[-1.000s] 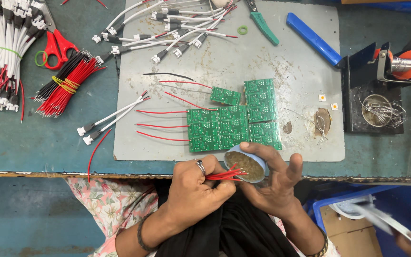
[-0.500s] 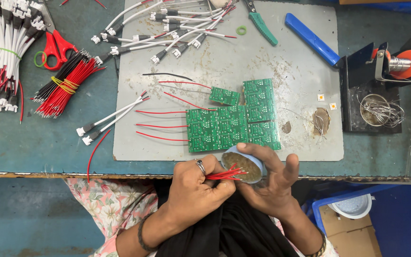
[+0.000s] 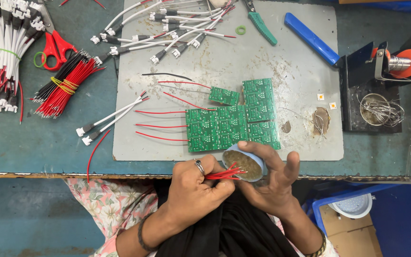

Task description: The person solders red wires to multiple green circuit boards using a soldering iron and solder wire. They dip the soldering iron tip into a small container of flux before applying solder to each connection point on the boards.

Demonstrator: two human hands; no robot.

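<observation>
My left hand (image 3: 198, 188), with a ring on one finger, pinches a small bunch of thin red wires (image 3: 224, 173) at the table's front edge. The wire tips point into a small round blue tin (image 3: 244, 163) of brownish paste. My right hand (image 3: 274, 183) cups that tin from below and the side. Just beyond the tin lie several green circuit boards (image 3: 234, 123) on a grey mat (image 3: 224, 62), some with red wires soldered on and trailing left.
Bundled red and black wires (image 3: 65, 85) and white-plug cables (image 3: 3, 52) lie at left with red scissors (image 3: 53, 45). Green cutters (image 3: 260, 21) and a blue handle (image 3: 310, 38) lie at the back. A soldering stand with a wire coil (image 3: 379, 107) is at right.
Both hands stay together at the table edge; the red wire tips have shifted slightly at the tin's mouth. Nothing else has moved.
</observation>
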